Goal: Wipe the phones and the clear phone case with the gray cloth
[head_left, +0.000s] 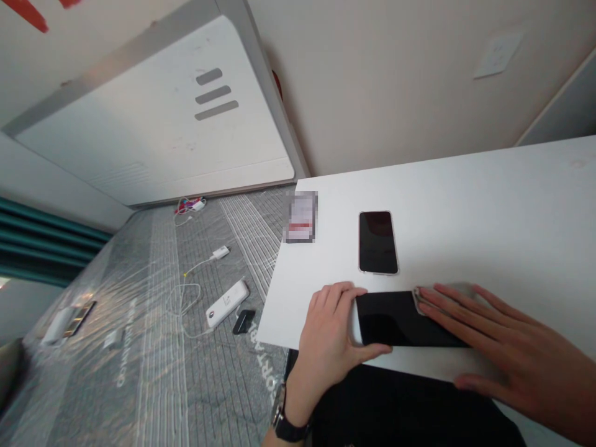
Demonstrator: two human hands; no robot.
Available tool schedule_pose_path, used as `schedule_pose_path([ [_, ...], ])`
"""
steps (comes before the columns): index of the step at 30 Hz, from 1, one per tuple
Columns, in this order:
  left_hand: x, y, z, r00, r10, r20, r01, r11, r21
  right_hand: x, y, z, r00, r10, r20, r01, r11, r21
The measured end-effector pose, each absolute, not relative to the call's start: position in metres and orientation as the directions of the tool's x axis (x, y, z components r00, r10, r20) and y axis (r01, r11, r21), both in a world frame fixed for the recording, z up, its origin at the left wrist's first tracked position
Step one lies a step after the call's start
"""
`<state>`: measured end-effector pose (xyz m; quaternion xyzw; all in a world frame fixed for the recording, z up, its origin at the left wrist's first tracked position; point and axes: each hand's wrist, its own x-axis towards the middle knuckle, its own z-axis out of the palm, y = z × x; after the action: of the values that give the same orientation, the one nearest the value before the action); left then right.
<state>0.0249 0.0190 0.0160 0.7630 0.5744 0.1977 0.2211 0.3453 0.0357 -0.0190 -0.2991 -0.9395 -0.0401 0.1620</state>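
Now, L hand point(326, 335) clamps end of black phone point(400, 320), R hand point(507, 351) splayed flat on cloth point(416, 302).

Cream-painted wall point(372, 93), square white wall plate point(498, 56), grey mattress point(139, 385) under clear plastic wrap, dark teal curtain point(46, 239) along the left.

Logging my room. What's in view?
black phone: one, black, between hands
cased phone: one, black, on desk
blurred card: one, pixelated, on desk
white desk: one, white, right of mattress
mattress: one, grey, plastic-wrapped, left
power bank: one, white, on mattress
charger: one, white, on mattress
small black item: one, black, on mattress
tangled cables: one bunch, red-white, mattress's far end
left hand: one, gripping black phone, black wristwatch
right hand: one, flat on black phone
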Motion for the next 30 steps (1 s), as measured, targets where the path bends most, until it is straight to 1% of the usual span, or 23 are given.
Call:
schedule_pose_path([
  [2,0.025,0.02,0.017,0.282,0.958,0.052,0.787,-0.262,0.559,0.358,0.026,-0.019,-0.746,0.587,0.314,0.6,0.797,-0.065],
  [4,0.025,0.021,0.018,0.302,0.952,0.055,0.783,-0.281,0.554,0.35,0.02,-0.017,-0.751,0.586,0.304,0.586,0.804,-0.102],
  [8,0.024,0.02,0.018,0.32,0.945,0.066,0.78,-0.302,0.548,0.29,0.026,-0.008,-0.836,0.463,0.294,0.431,0.886,-0.169],
  [10,0.024,0.02,0.017,0.319,0.945,0.066,0.78,-0.302,0.547,0.265,0.035,-0.005,-0.846,0.438,0.304,0.396,0.898,-0.193],
  [13,0.023,0.019,0.015,0.305,0.95,0.068,0.785,-0.291,0.547,0.26,0.044,-0.005,-0.833,0.452,0.319,0.428,0.892,-0.146],
  [16,0.023,0.019,0.016,0.294,0.953,0.068,0.787,-0.281,0.549,0.288,0.042,-0.009,-0.793,0.518,0.32,0.518,0.85,-0.094],
  [19,0.024,0.02,0.016,0.294,0.953,0.068,0.782,-0.281,0.556,0.324,0.033,-0.012,-0.737,0.607,0.296,0.613,0.785,-0.084],
  [22,0.025,0.02,0.016,0.3,0.951,0.071,0.782,-0.288,0.553,0.347,0.022,-0.014,-0.707,0.643,0.292,0.651,0.754,-0.085],
  [26,0.025,0.019,0.016,0.286,0.956,0.07,0.788,-0.276,0.55,0.344,0.012,-0.016,-0.723,0.603,0.337,0.634,0.773,-0.024],
  [28,0.025,0.018,0.016,0.279,0.958,0.062,0.783,-0.264,0.563,0.328,0.011,-0.015,-0.753,0.556,0.352,0.598,0.802,0.011],
  [30,0.025,0.017,0.016,0.281,0.958,0.064,0.777,-0.266,0.571,0.307,0.014,-0.013,-0.794,0.492,0.356,0.533,0.846,0.019],
])
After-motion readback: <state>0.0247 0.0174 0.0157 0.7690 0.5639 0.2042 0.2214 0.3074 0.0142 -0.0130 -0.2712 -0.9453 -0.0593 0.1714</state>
